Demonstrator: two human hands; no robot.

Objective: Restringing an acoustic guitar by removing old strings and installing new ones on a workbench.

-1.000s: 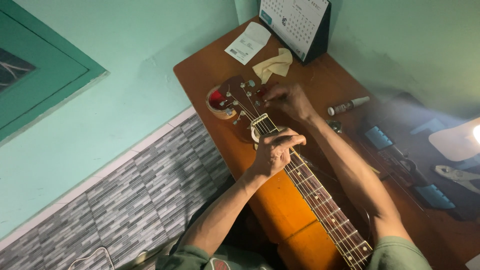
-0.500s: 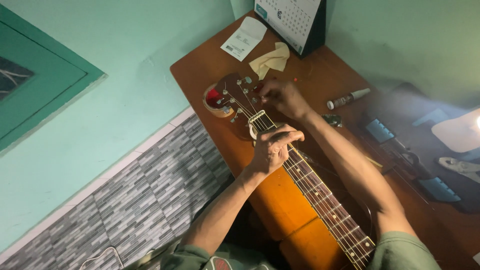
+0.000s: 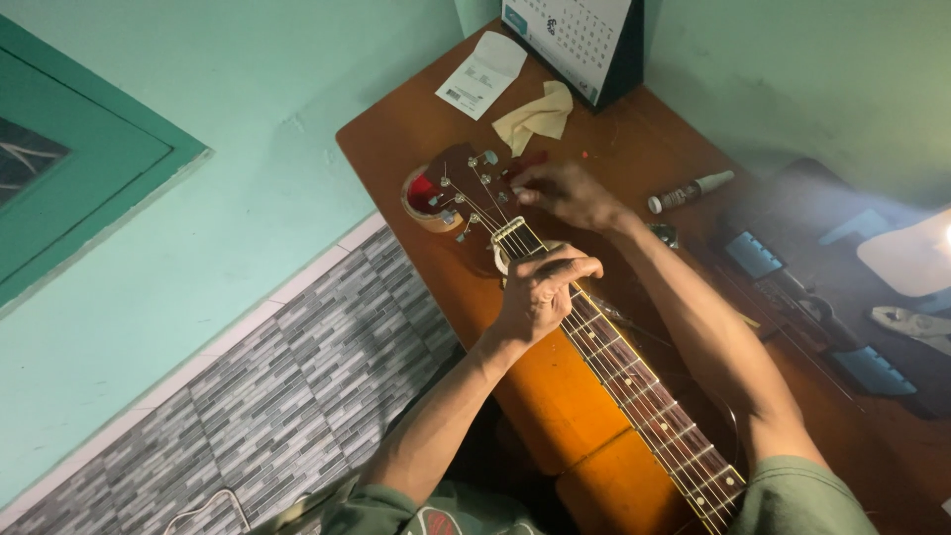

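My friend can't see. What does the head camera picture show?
A person's left hand grips a guitar neck near the nut, while the right hand touches the headstock. The guitar lies on a brown table with a cloth, paper slip, calendar and small tube.

The brown wooden table [image 3: 634, 163] carries a guitar [image 3: 594, 396], paper slip [image 3: 480, 74], cloth [image 3: 535, 117] (crumpled) and small bottle [image 3: 690, 191].

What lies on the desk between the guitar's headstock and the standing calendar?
In the head view, a crumpled yellowish cloth lies on the wooden desk between the headstock and the calendar.
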